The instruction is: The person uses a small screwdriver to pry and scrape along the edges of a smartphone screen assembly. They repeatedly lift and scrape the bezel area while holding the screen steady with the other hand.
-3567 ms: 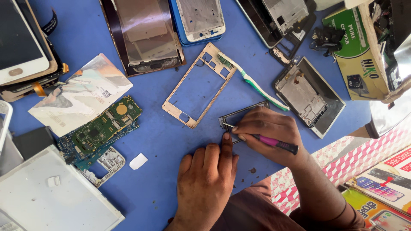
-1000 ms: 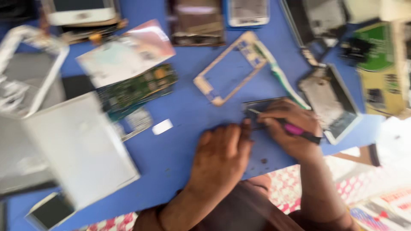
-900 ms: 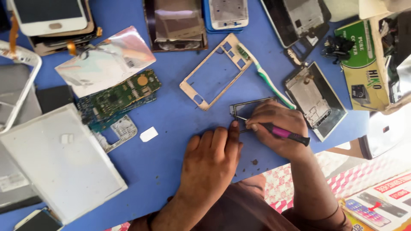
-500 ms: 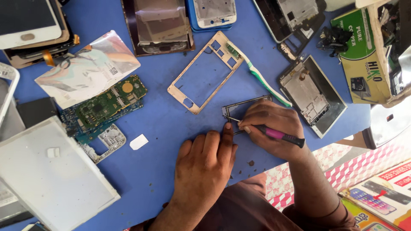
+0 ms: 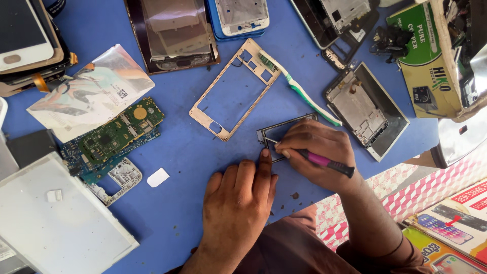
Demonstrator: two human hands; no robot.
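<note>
At the small dark frame, near the worktop's front edge: both hands meet, and every place below is told from this frame.
Right-hand fingers: curled together and clamped on a pink-handled screwdriver [image 5: 324,162], whose metal tip lies on the dark frame [image 5: 284,133] at its left end.
Right hand [image 5: 317,155]: rests over the frame's right and lower part, covering much of it; the screwdriver's black end sticks out toward the wrist.
Left-hand fingers: stretched out flat and close together, holding nothing; the longest fingertip [image 5: 265,153] touches the frame's lower left corner.
Left hand [image 5: 238,203]: lies palm down on the blue worktop [image 5: 177,203], just below the frame.
Toothbrush [image 5: 299,91]: white and green, just above the frame, slanting up to the left, its bristled head against the gold frame.
Gold frame [image 5: 236,89]: an open phone chassis, up and left of the dark frame, lying tilted.
Silver phone housing [image 5: 368,109]: to the right of the dark frame, near it, inside face up.
White chip [image 5: 158,177]: a small flat piece, well left of the dark frame.
Green circuit board [image 5: 119,132]: farther left, lying partly on a blue board.
White panel [image 5: 56,218]: far left and lower, at the worktop's corner.
Green and tan box [image 5: 431,56]: far up and right, at the worktop's edge.
</note>
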